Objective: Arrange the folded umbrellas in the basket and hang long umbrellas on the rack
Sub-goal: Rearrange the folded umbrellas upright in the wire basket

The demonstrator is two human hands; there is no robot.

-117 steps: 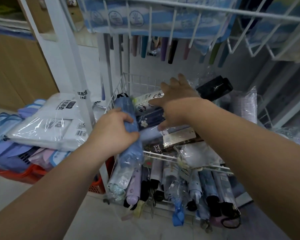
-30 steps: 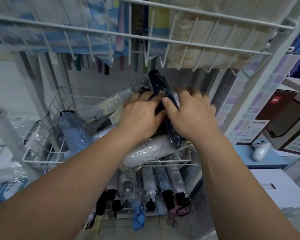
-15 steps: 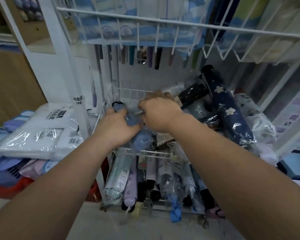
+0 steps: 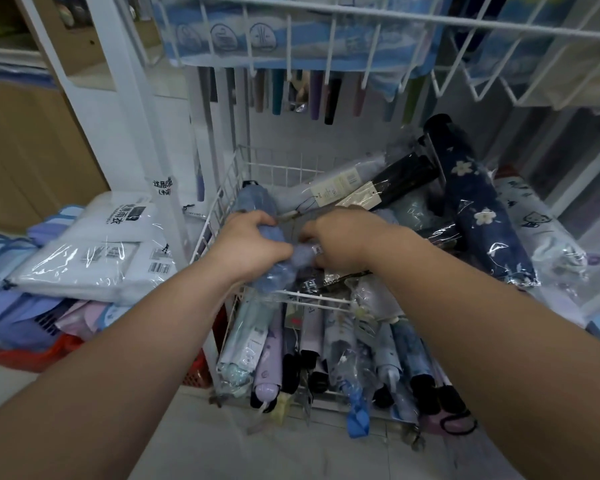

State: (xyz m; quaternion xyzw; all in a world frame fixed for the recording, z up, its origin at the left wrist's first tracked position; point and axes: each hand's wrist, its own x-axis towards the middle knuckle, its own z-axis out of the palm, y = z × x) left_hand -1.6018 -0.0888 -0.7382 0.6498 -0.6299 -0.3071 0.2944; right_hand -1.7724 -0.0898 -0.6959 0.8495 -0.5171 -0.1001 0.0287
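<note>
Item: blue folded umbrella [image 4: 255,206], 9 o'clock of basket [image 4: 219,209]. My left hand [image 4: 253,244] is gripping it, right hand [image 4: 343,240] pinching it; navy floral umbrella [image 4: 478,216] now released, placed.

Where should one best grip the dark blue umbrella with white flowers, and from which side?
Probably round its middle, from above. The dark blue flowered umbrella lies slanted on top of the pile at the right of the wire basket, so its round mid-body is uncovered, while other umbrellas lie close along its sides.
</note>
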